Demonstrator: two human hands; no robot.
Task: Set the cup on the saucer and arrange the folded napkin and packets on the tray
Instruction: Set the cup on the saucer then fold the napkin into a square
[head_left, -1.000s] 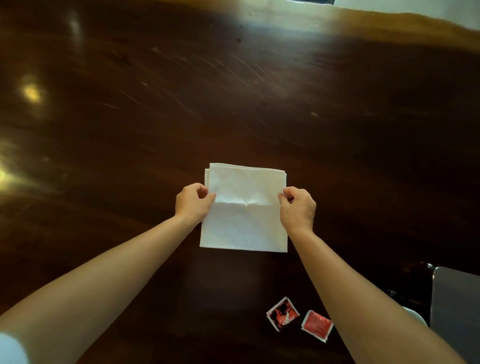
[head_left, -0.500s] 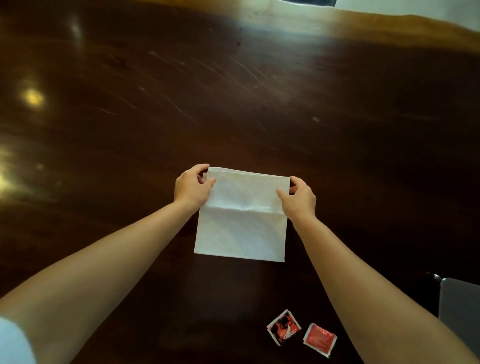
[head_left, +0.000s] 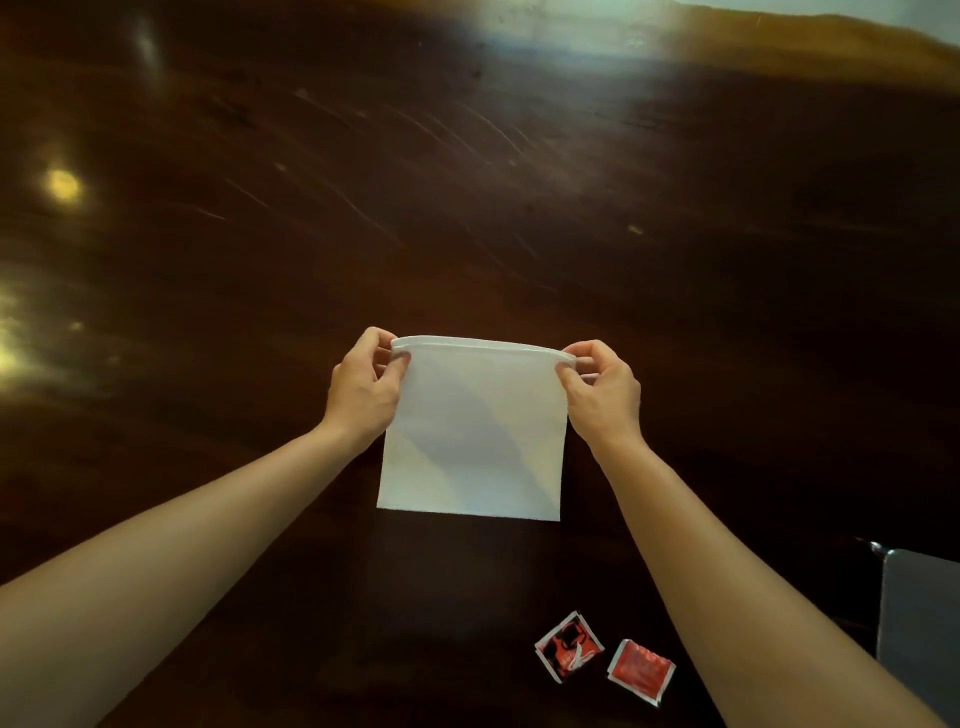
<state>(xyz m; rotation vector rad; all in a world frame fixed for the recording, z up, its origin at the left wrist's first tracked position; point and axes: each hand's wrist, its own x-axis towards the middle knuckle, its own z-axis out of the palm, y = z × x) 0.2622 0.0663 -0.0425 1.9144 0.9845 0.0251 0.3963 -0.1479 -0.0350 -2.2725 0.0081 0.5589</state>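
Note:
A white paper napkin (head_left: 472, 441) lies in the middle of the dark wooden table (head_left: 467, 182), its far edge curled up and over toward me. My left hand (head_left: 363, 389) pinches the napkin's far left corner. My right hand (head_left: 602, 395) pinches the far right corner. Two red packets lie near the table's front edge: one with a black and white print (head_left: 569, 646) and a plainer red one (head_left: 641, 670) beside it. No cup or saucer is in view.
A grey flat object (head_left: 922, 634), possibly the tray, sits at the right edge, partly cut off by the frame. The table's far edge (head_left: 779, 31) runs along the top right.
Both hands have slid up the napkin's sides to its far corners and lifted the far edge, folding it toward me. The packets have not moved.

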